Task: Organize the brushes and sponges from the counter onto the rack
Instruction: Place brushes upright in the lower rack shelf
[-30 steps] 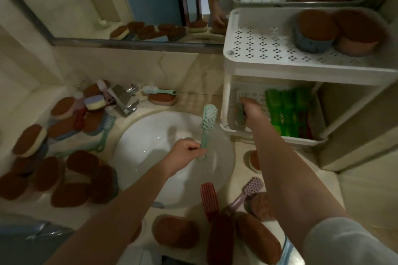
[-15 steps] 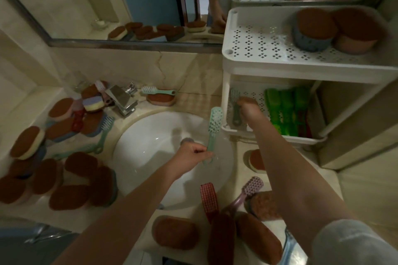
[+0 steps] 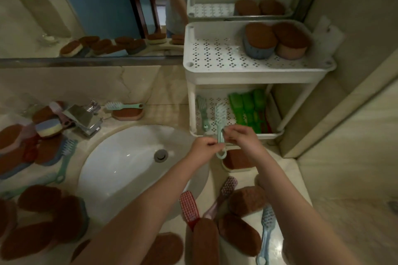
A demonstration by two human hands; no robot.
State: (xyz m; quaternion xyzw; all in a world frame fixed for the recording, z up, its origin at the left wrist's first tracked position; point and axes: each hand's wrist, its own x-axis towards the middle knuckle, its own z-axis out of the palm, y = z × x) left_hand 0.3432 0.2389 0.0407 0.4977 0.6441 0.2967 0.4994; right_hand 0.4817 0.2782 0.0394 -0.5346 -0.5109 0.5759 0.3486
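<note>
Brushes and sponges lay scattered over the desk (image 3: 288,170) nearest the person. Brown sponges (image 3: 239,235) crowded the front edge, with a red brush (image 3: 189,206) and a pink brush (image 3: 225,193) among them and a blue brush (image 3: 266,230) just beside them on the right. A sponge heap (image 3: 36,236) covered the left side.

Farther out, by the right rim of the sink (image 3: 120,170), both hands met on a mint brush (image 3: 221,122). The left hand (image 3: 202,148) pinched the handle low down, near its hanging loop. The right hand (image 3: 240,135) had its fingers curled round the handle just above. The brush stood upright, its bristle head showing against the lower shelf of the rack (image 3: 215,75). A lone sponge (image 3: 234,161) sat on the desk beneath the hands, just in front of the rack.

On that lower shelf a second mint brush (image 3: 202,112) lay at the left and green brushes (image 3: 247,112) at the right. Two sponges (image 3: 259,40) sat side by side at the right end of the top shelf. The faucet (image 3: 86,118) stood behind the sink, below the mirror (image 3: 97,6).
</note>
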